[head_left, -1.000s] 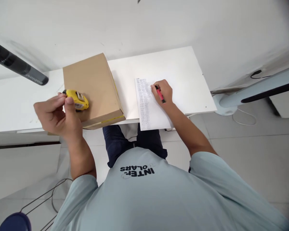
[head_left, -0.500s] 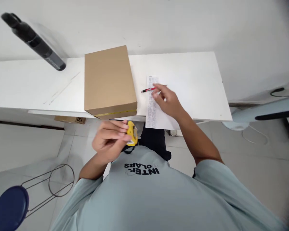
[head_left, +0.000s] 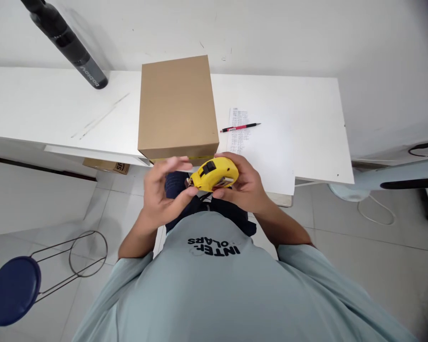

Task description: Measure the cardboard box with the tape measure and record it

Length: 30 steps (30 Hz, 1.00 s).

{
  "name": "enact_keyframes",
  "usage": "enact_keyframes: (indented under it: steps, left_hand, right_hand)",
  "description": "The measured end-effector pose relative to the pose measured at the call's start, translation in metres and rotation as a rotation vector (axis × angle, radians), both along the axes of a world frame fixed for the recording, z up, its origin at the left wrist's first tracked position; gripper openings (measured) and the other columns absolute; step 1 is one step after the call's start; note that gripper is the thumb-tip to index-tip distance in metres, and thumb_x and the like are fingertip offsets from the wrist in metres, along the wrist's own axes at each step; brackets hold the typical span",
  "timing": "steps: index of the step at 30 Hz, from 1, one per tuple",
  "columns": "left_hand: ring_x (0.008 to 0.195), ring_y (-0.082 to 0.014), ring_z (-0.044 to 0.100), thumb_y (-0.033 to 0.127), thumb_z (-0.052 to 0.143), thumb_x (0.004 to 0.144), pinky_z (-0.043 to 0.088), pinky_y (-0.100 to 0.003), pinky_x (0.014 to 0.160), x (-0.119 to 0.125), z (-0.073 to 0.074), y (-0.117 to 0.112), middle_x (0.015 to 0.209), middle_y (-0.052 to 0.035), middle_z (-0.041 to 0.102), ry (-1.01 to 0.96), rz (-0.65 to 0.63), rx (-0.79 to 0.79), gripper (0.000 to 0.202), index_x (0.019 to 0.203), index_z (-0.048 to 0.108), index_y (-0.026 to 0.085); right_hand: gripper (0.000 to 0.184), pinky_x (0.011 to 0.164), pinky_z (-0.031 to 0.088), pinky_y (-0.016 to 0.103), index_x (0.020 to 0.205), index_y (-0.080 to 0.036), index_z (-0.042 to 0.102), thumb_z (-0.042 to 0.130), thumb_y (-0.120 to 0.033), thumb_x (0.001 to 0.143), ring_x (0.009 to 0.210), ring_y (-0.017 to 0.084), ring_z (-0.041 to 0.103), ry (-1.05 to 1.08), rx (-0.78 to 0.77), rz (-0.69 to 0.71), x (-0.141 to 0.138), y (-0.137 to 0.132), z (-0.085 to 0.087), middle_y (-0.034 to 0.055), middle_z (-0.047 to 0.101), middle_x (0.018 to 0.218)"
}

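A yellow tape measure (head_left: 219, 173) with a black button is held in front of my chest, near the desk's front edge. My right hand (head_left: 248, 183) is closed around its right end, fingers above and thumb below. At the other end, by the metal hook, my left hand (head_left: 160, 187) is open, with its fingers apart from its thumb. The left thumb tip is close to the hook; whether it touches, I cannot tell. Just beyond the hands stands a closed cardboard box (head_left: 177, 104). To its right, a red and black pen (head_left: 239, 127) lies across a written sheet of paper (head_left: 271, 156).
The white desk (head_left: 314, 128) runs along the wall. A dark bottle (head_left: 74, 50) stands at its left. Below is another cardboard box (head_left: 107, 165) on the floor side. A blue stool (head_left: 14, 289) lies or stands at lower left, and a pale blue appliance (head_left: 371, 178) is at right.
My right hand has left the pen and paper and taken hold of the tape measure. The left hand has loosened its grip on it, and the tape measure has moved right and up.
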State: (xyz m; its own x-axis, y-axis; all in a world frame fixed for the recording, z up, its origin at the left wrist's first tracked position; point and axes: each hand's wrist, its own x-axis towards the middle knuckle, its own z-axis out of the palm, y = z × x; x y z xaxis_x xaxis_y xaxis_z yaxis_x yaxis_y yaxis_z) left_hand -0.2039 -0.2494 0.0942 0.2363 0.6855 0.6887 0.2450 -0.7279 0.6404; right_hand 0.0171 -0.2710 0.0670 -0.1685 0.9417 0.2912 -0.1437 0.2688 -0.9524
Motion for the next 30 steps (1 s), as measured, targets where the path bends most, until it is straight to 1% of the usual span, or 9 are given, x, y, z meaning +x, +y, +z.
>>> enact_keyframes:
  steps: [2,4,7,11,15,18,21,26,30]
  left_hand:
    - [0.114,-0.0226,0.072,0.05,0.067,0.098,0.06,-0.045,0.104,-0.009,0.0,-0.001,0.12,-0.0068,0.074,0.086,0.093,-0.138,0.05,0.143,0.054,0.033]
    - [0.114,-0.0217,0.071,0.048,0.061,0.102,0.057,-0.042,0.104,-0.017,0.0,-0.002,0.121,-0.0074,0.074,0.166,0.108,-0.256,0.037,0.132,0.064,0.028]
    - [0.107,-0.0211,0.071,0.054,0.052,0.105,0.057,-0.038,0.097,-0.025,0.0,-0.004,0.114,-0.0073,0.076,0.183,-0.076,-0.396,0.037,0.117,0.072,0.025]
    - [0.091,-0.0204,0.069,0.065,0.04,0.105,0.056,-0.036,0.088,-0.023,-0.009,-0.007,0.095,-0.0078,0.074,0.009,-0.366,-0.671,0.056,0.094,0.072,0.021]
    - [0.067,-0.016,0.062,0.072,0.063,0.092,0.054,-0.031,0.07,-0.012,-0.019,-0.007,0.067,-0.0009,0.059,-0.247,-0.442,-0.94,0.056,0.071,0.059,0.02]
    - [0.053,-0.0116,0.049,0.065,0.076,0.085,0.054,-0.029,0.064,-0.012,-0.017,-0.006,0.053,0.0055,0.04,-0.432,-0.374,-1.039,0.058,0.061,0.048,0.021]
    - [0.047,-0.0102,0.042,0.06,0.079,0.082,0.055,-0.029,0.063,-0.027,-0.011,0.004,0.048,0.0074,0.031,-0.59,-0.223,-0.953,0.061,0.055,0.04,0.021]
    - [0.047,-0.0096,0.041,0.051,0.08,0.078,0.053,-0.025,0.06,-0.078,-0.015,0.052,0.05,0.0069,0.031,-0.673,0.203,-0.727,0.055,0.055,0.039,0.023]
    - [0.048,-0.0107,0.039,0.053,0.072,0.083,0.051,-0.027,0.059,-0.1,-0.019,0.091,0.053,0.0063,0.029,-0.609,0.322,-0.804,0.055,0.057,0.034,0.024]
  right_hand:
    - [0.064,0.093,0.061,0.043,0.141,-0.039,0.062,0.087,-0.045,0.082,0.105,0.023,0.068,-0.089,0.163,-0.056,0.001,0.002,0.003,0.0033,0.069,0.118]
    - [0.063,0.091,0.061,0.044,0.144,-0.042,0.059,0.084,-0.043,0.086,0.102,0.024,0.067,-0.149,0.295,-0.058,0.001,0.006,0.006,0.0025,0.068,0.113]
    - [0.065,0.087,0.061,0.044,0.151,-0.046,0.054,0.079,-0.041,0.091,0.101,0.024,0.065,-0.211,0.401,-0.038,0.0,0.011,0.009,0.0027,0.066,0.114]
    - [0.07,0.088,0.061,0.044,0.156,-0.049,0.047,0.076,-0.034,0.094,0.104,0.024,0.064,-0.288,0.515,-0.003,-0.004,0.016,0.009,0.0032,0.067,0.117]
    - [0.071,0.091,0.062,0.046,0.156,-0.045,0.047,0.078,-0.034,0.093,0.108,0.025,0.066,-0.334,0.537,0.015,-0.009,0.016,0.005,0.0047,0.069,0.12]
    - [0.061,0.089,0.063,0.045,0.146,-0.039,0.056,0.081,-0.04,0.09,0.105,0.025,0.067,-0.32,0.476,-0.012,-0.009,0.017,0.002,0.005,0.069,0.117]
    - [0.058,0.083,0.065,0.042,0.137,-0.037,0.059,0.083,-0.05,0.086,0.104,0.024,0.069,-0.247,0.393,-0.122,0.005,0.03,-0.002,0.005,0.067,0.118]
    - [0.063,0.093,0.065,0.048,0.136,-0.038,0.057,0.078,-0.066,0.084,0.121,0.029,0.067,-0.105,0.354,-0.433,0.055,0.079,-0.015,0.006,0.062,0.129]
    - [0.067,0.098,0.063,0.053,0.135,-0.037,0.057,0.077,-0.072,0.081,0.127,0.032,0.065,-0.114,0.301,-0.534,0.075,0.106,-0.031,0.0069,0.062,0.129]
